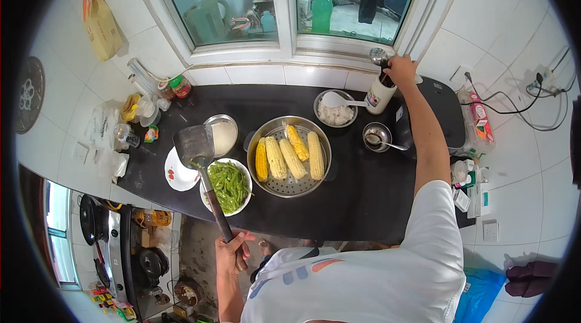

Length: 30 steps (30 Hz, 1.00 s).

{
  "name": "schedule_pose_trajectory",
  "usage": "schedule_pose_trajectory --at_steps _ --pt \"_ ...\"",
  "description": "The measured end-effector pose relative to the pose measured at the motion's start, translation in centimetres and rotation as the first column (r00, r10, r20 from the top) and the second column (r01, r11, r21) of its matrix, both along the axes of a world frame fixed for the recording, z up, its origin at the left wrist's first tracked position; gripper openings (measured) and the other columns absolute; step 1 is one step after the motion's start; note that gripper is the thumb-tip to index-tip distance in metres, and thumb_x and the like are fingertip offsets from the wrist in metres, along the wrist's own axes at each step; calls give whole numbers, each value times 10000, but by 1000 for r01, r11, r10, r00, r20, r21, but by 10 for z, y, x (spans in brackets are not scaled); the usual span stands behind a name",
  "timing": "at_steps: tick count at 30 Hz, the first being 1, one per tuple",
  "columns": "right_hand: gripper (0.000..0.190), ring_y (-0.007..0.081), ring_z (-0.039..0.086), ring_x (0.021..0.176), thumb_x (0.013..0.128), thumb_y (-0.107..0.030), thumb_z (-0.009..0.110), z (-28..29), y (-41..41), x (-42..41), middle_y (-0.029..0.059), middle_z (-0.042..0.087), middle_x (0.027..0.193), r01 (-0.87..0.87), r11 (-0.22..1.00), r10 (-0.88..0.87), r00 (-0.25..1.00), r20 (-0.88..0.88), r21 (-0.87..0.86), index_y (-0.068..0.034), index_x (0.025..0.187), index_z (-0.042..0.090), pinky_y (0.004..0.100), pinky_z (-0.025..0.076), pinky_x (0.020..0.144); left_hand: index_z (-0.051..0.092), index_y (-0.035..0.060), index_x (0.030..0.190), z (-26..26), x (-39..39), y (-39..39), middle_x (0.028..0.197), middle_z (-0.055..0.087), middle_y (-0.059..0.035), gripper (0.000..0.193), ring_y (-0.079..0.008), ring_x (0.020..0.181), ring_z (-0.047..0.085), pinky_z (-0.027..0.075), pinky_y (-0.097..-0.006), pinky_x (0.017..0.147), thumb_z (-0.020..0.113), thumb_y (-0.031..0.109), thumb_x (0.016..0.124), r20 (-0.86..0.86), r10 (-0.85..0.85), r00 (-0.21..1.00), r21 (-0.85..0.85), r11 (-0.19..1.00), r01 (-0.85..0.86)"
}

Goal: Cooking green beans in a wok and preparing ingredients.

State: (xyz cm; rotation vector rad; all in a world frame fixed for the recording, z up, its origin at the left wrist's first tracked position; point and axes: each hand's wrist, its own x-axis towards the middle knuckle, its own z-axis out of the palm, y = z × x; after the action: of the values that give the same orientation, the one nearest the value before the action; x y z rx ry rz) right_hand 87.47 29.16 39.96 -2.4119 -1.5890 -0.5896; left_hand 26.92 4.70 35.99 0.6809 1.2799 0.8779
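My left hand [233, 250] grips the dark handle of a wok spatula [194, 144], whose metal blade points away from me. The spatula passes over a white bowl of cut green vegetable pieces [229, 184]. At the back right, my right hand [401, 70] is at the mouth of a white utensil holder [380, 96]. Its fingers touch dark utensil handles there; whether they grip one is hidden. A ladle [378, 56] stands in the same holder. Between my hands, a steel steamer tray [289, 190] holds several corn cobs [297, 164].
A bowl of rice [336, 114] with a white rice paddle [339, 100] and a small metal bowl with a spoon [376, 141] are on the right, beside a black appliance [440, 110]. On the left are a white plate [178, 173] and a metal bowl of pale contents [223, 137].
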Motion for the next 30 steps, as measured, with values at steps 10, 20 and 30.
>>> schedule_pose_trajectory --at_steps 10,20,30 --pt "250 260 647 900 724 -321 808 5 17 4 64 681 796 90 995 -95 990 -105 -52 -131 836 690 478 463 770 640 -78 883 5 4 4 795 683 -208 179 -135 428 532 407 -232 379 661 97 853 -8 42 999 -4 999 -42" --pt "56 290 642 876 785 -123 686 -12 28 4 109 683 814 125 985 -118 991 -63 117 -85 826 683 464 470 740 633 -92 876 9 -4 1 790 687 -220 189 -149 415 533 412 -239 371 673 91 851 4 57 998 -1 998 -57" --pt "87 291 641 883 810 -81 602 16 24 -14 115 681 823 104 990 -108 994 33 94 -86 792 687 469 484 775 618 -100 871 6 -17 2 798 683 -243 155 -168 407 544 416 -241 345 619 55 859 18 49 999 30 998 -49"
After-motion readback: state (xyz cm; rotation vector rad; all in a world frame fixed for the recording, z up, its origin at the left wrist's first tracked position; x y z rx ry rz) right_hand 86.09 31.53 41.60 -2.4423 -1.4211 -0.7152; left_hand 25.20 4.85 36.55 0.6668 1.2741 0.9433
